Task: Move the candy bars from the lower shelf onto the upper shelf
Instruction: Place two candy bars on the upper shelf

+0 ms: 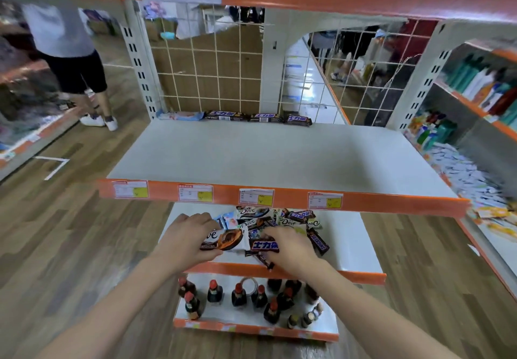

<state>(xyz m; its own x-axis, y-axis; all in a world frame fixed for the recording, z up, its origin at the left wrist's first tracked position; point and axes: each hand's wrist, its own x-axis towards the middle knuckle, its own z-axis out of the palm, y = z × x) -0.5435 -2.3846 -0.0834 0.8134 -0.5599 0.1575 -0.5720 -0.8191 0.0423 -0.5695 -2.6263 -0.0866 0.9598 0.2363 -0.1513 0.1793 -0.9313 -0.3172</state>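
Reaching into the lower shelf [361, 246], the left hand [186, 239] pinches a white candy bar [228, 239] while the right hand [291, 246] curls over a dark bar [264, 245], seemingly gripping it. The pile of bars [279, 220] lies beside them; four bars [258, 117] sit at the back of the upper shelf [279, 157].

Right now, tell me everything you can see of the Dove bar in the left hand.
The Dove bar is a flat packet in a glossy white wrapper, with brown script lettering and a round brown chocolate picture. It looks sealed and lies about level, lengthwise left to right, at the front of the lower shelf beside the candy pile. The left hand grips its left end, covering part of the name. Its right end meets a dark bar under the right hand.
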